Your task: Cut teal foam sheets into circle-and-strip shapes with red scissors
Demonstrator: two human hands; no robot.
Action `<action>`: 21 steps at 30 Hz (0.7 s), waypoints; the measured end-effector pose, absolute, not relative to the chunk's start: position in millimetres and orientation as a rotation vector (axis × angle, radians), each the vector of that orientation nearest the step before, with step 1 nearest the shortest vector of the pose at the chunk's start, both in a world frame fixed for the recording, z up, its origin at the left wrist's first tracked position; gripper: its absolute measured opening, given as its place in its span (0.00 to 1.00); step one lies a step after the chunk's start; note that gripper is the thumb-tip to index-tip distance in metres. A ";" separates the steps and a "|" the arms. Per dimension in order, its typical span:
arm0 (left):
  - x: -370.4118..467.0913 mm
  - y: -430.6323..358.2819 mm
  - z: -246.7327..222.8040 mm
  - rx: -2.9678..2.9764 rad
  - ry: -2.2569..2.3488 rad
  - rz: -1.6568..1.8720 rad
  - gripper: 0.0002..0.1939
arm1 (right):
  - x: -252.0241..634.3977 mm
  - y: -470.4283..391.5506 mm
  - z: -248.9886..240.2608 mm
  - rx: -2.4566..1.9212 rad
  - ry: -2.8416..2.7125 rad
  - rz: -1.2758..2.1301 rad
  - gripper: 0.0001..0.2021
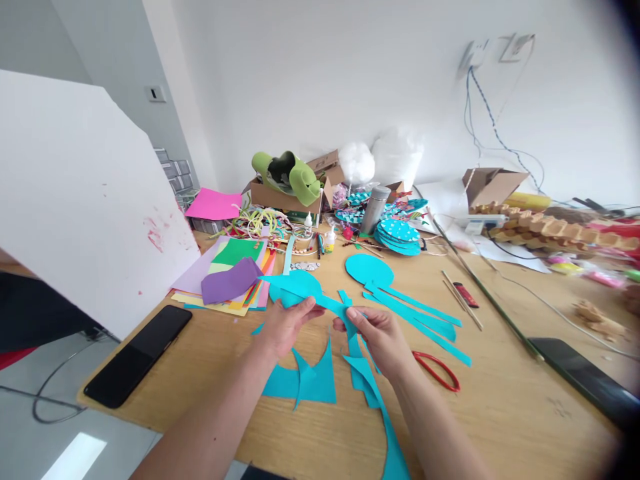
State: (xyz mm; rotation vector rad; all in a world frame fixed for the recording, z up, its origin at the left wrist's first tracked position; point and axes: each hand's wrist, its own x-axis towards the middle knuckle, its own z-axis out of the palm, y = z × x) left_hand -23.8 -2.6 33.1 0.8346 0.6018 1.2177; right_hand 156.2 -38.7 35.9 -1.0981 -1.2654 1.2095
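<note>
A turquoise strip (331, 305), cut from what looks like felt or craft foam, is stretched between my hands above the table. My left hand (290, 323) pinches its left part between thumb and fingers. My right hand (377, 333) grips the other end. Beyond my left hand is a turquoise round piece (300, 283), partly covered. Another turquoise disc (370, 270) lies flat farther right, near several long cut strips (425, 320). Turquoise offcuts (317, 383) with curved edges rest below my hands. A red handle loop (437, 371), seemingly of scissors, shows beside my right wrist.
Coloured sheets (233, 280) are stacked at left, near a black phone (140, 353) and a white board (85, 193). Behind stand glue bottles (330, 240), a grey tumbler (375, 208) and dotted discs (399, 237). A long thin stick (480, 287) and another dark phone (580, 373) lie right.
</note>
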 end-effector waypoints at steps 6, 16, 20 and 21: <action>-29.0 3.2 32.7 0.745 0.688 1.241 0.14 | 153.4 -39.5 39.7 -1.209 -1.428 1.189 0.20; -34.1 11.9 30.2 0.375 0.544 1.198 0.23 | 147.6 -40.4 40.6 -1.200 -1.268 1.244 0.20; -31.5 8.7 28.9 0.504 0.538 1.195 0.22 | 145.0 -40.9 38.0 -1.194 -1.284 1.246 0.21; -29.4 6.5 28.1 0.564 0.548 1.159 0.20 | 143.4 -41.1 36.2 -1.192 -1.289 1.252 0.21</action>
